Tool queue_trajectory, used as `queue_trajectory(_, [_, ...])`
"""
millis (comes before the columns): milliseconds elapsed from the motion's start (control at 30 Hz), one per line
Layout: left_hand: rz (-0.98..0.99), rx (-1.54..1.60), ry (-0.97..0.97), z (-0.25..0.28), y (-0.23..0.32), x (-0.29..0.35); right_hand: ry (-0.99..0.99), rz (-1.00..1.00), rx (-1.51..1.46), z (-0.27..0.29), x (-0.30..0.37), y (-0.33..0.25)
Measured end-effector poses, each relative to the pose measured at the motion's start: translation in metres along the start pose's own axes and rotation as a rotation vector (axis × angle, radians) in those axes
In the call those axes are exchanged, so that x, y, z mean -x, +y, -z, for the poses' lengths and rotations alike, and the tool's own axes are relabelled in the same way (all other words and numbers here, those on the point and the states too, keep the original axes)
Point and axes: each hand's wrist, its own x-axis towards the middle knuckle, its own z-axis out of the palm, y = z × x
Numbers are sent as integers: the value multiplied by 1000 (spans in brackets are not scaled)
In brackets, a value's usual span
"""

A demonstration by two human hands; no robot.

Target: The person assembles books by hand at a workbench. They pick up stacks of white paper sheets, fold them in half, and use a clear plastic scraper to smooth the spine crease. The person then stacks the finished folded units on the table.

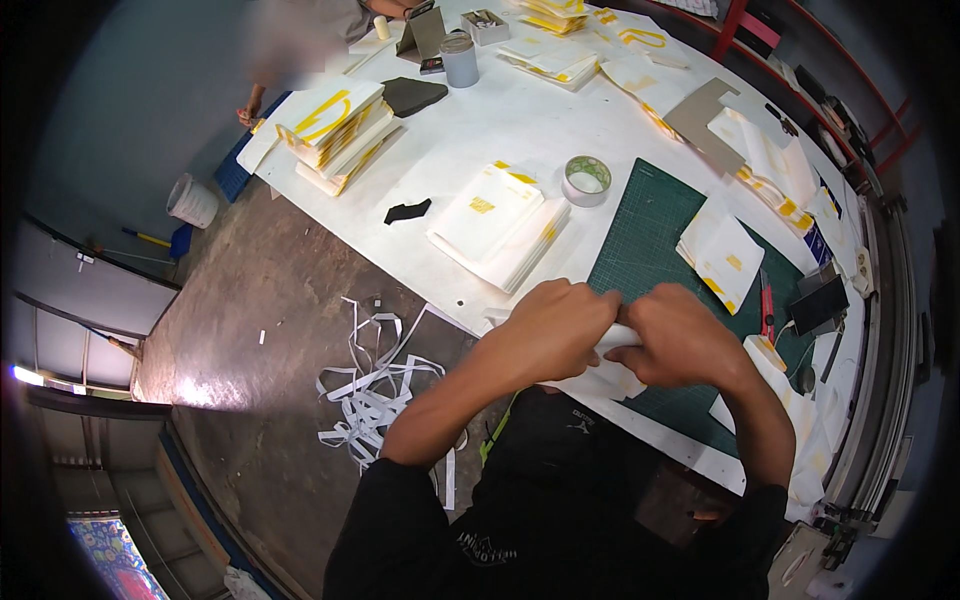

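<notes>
White desk (pixel 465 130), left hand (pixel 560 325) and right hand (pixel 675 335) clamped on white paper (pixel 620 338) near the desk's edge, floor (pixel 260 290) spreading leftward

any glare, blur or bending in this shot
Head view: bright glare on the floor at left; head view: a smeared patch over part of the person at upper left; head view: the white table bows along its right edge, corners black.

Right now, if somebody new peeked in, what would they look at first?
Probably the messy tangle of white strips on the floor, to the person's left. Next might come the big green mat on the right half of the white table. Then the left grip and right grip, close together at the table's near edge, holding a white piece.
</notes>
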Motion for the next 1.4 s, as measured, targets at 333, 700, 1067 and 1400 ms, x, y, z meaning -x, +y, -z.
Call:
queue_trajectory(333, [-22,816,1603,8,-121,97,319,-3,-790,10,-32,10])
queue_trajectory(700, [-318,2102,1241,-93,-145,18,693,-103,-1916,-87,-131,-27])
queue_trajectory(1067, [-80,2631,669,-122,-68,46,679,-125,-1788,-81,-161,-58])
queue_trajectory(1400, [20,1751,1524,-70,-90,44,749,-186,-1599,-119,-148,-80])
